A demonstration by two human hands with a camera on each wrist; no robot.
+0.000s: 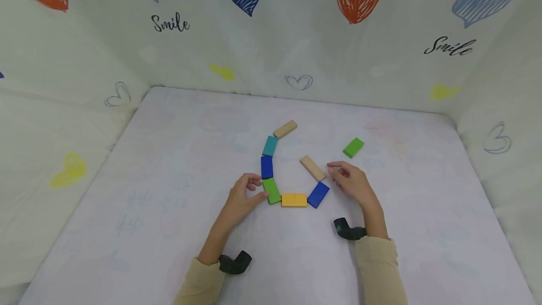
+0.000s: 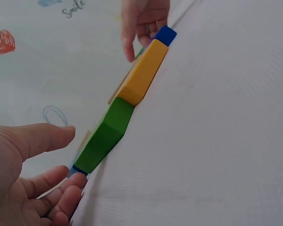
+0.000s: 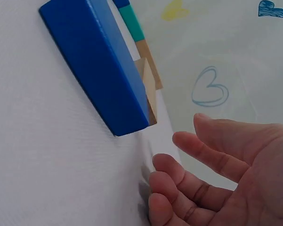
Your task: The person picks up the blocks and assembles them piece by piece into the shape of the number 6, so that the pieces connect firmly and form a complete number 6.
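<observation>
Flat wooden blocks lie end to end in a curved, open ring on the table. My left hand (image 1: 242, 200) is beside the left green block (image 1: 272, 191), thumb and fingers apart; in the left wrist view the thumb (image 2: 52, 140) stands off the block. Next to that block come a yellow piece (image 1: 294, 200), a dark blue block (image 1: 318, 195) and a plain wood block (image 1: 312, 168). My right hand (image 1: 352, 181) hovers just right of the plain block, its fingers loosely bent and holding nothing; the right wrist view shows a gap before the blue block (image 3: 96, 70).
Up the left side run another blue block (image 1: 267, 167), a teal block (image 1: 270, 145) and a second plain block (image 1: 285, 129). A separate green block (image 1: 353, 147) lies beyond my right hand. Behind the white table (image 1: 169, 131) hangs a heart-printed cloth (image 1: 262, 36).
</observation>
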